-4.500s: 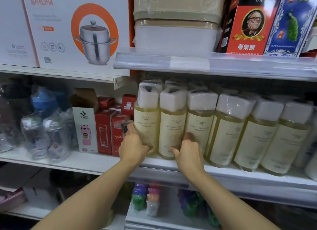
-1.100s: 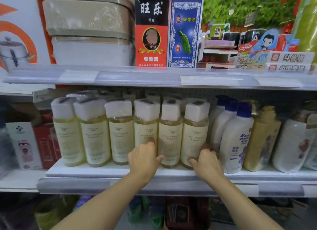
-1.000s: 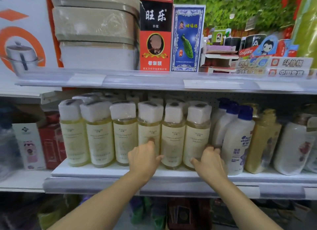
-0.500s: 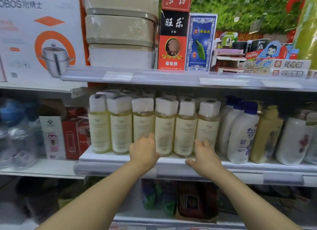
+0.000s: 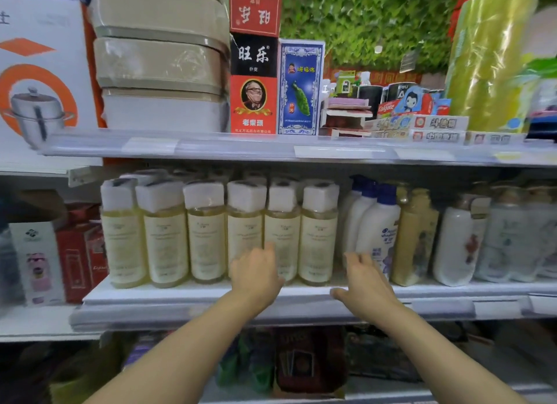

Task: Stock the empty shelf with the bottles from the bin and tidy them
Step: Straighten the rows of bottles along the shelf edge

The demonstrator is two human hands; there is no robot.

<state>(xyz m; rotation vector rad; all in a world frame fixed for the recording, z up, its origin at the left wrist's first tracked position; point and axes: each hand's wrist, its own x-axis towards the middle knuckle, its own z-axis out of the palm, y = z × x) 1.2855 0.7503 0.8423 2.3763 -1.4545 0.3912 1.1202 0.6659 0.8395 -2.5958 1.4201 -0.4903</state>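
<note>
Six yellow bottles (image 5: pixel 208 235) stood in a front row on the shelf (image 5: pixel 187 295), just beyond both hands. Left hand (image 5: pixel 256 271) lay loosely against a bottle's base; right hand (image 5: pixel 366 278) hovered open, holding nothing, beside white bottles (image 5: pixel 376 226).

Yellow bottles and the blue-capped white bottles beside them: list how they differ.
The yellow bottles are see-through with pale yellow liquid; the white bottles are opaque. Yellow bottles have square white wrapped tops; white bottles have blue caps. Yellow bottles are straight-sided; white bottles taper at the shoulder. Both stand upright on the shelf.
</note>
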